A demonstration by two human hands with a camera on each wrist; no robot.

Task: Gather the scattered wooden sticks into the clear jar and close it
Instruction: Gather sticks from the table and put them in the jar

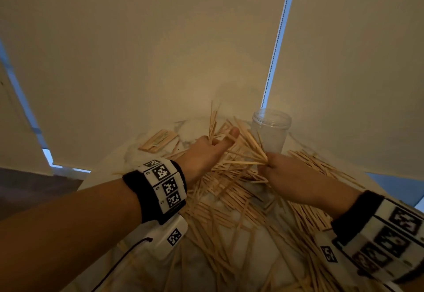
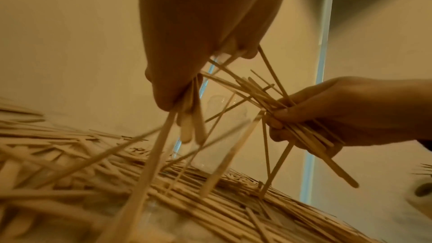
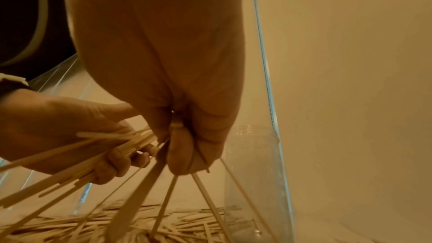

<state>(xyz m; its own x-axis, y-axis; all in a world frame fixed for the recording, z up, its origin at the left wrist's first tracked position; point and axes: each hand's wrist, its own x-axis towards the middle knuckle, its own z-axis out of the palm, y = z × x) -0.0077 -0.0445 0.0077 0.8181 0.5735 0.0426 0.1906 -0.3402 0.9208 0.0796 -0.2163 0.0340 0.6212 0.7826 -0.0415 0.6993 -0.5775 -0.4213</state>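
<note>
Wooden sticks: thin, pale, strewn thick over the white tabletop in front of the clear jar and to both sides of it.
Clear jar: upright, open-mouthed, lidless, at the far edge of the heap, looks empty.
Right hand: just before the jar, fingers curled tight round a fanned bundle of sticks.
Left hand: left of the jar, fingers pinching another bunch, some pointing upward.
Flat stack of sticks: further left of the jar, beyond the left hand.
Roller blinds: behind the jar.
</note>
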